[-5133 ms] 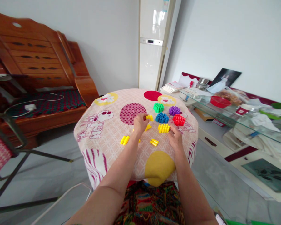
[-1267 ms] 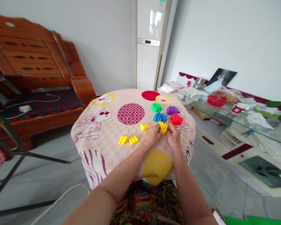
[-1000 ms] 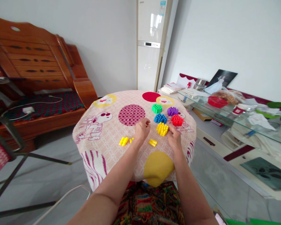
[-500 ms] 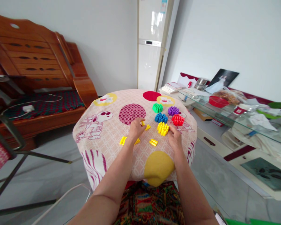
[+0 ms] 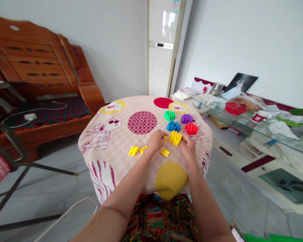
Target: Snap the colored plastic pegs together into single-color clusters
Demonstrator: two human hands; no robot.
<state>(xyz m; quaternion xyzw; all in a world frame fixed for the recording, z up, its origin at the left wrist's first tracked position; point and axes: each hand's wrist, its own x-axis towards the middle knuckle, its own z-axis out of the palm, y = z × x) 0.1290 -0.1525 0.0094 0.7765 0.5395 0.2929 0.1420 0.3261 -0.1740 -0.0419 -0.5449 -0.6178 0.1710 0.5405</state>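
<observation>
While a wooden bench stands far left of the yellow bunch of pegs, a printed tablecloth spreads beneath and around that bunch. Just left of it, the left hand pinches a yellow piece between its fingertips. Just right of it, the right hand sets bent fingers against its side; whether they grip cannot be told. The blue bunch sits directly behind the yellow one, the green bunch farther back, the purple bunch behind and right, the red bunch nearer on that side. Smallest, a yellow pair and a short yellow row lie to its left, another pair to its near left.
</observation>
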